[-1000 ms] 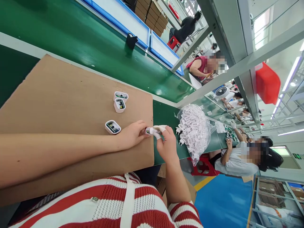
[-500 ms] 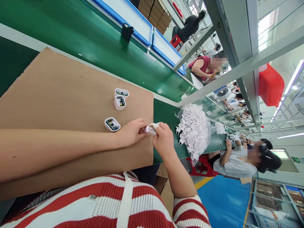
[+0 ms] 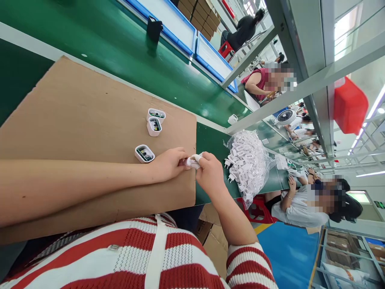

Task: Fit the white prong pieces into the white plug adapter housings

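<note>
My left hand [image 3: 170,163] reaches in from the left, its fingers pinched on one end of a small white charger housing [image 3: 191,162]. On its other end are the closed fingers of my right hand [image 3: 211,173]. The fingers hide much of the piece, so its inside cannot be made out. Close to my left wrist stands an open white charger case [image 3: 144,153] with circuit parts inside. Two more such cases, a front one [image 3: 154,127] and a back one [image 3: 156,114], touch each other farther up the cardboard sheet [image 3: 90,116].
Right of my hands, a clear plastic bag [image 3: 248,164] bulges with white plug pieces on the green table [image 3: 207,140]. A black holder [image 3: 154,29] stands by blue-rimmed trays [image 3: 180,34]. A metal frame post [image 3: 255,58] rises beyond. A co-worker [image 3: 300,204] sits at the right.
Both hands keep their hold on the white charger housing, with hardly any movement. The whole view has shifted slightly.
</note>
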### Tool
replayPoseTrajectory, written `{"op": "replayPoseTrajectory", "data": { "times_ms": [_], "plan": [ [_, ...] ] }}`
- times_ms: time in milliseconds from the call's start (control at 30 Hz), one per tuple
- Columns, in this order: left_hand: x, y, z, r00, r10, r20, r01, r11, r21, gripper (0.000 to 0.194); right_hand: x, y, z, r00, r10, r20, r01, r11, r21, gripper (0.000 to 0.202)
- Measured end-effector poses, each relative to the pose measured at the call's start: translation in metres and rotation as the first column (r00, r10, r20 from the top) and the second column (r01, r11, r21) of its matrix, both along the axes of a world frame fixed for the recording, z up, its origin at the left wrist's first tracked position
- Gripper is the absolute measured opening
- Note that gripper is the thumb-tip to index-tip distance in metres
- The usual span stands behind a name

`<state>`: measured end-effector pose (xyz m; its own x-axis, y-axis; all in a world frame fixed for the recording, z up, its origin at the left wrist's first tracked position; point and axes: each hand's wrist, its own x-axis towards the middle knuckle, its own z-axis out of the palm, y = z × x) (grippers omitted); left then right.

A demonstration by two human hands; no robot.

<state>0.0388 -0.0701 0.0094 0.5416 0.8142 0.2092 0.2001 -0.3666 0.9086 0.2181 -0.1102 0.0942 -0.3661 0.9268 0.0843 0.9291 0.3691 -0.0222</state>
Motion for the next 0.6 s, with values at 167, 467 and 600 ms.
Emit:
{"op": "replayPoseTrajectory", "data": {
  "times_ms": [167, 467, 600],
  "plan": [
    [0.000, 0.001, -0.001, 1.000, 0.002, 0.000, -0.002, 1.000, -0.001, 0.020, 0.003, 0.005, 0.002, 0.998, 0.045, -0.032, -0.047, 0.997, -0.056, 0.028],
    [0.002, -0.001, -0.004, 0.999, 0.047, -0.010, -0.047, 0.999, -0.016, 0.025, 0.000, 0.002, -0.005, 0.993, -0.073, -0.097, 0.071, 0.997, -0.018, 0.034],
    [0.002, -0.004, -0.002, 0.998, 0.041, -0.039, -0.041, 0.999, 0.004, 0.025, 0.003, -0.010, -0.020, 0.966, -0.126, -0.224, 0.135, 0.990, 0.027, 0.036]
  ]
}}
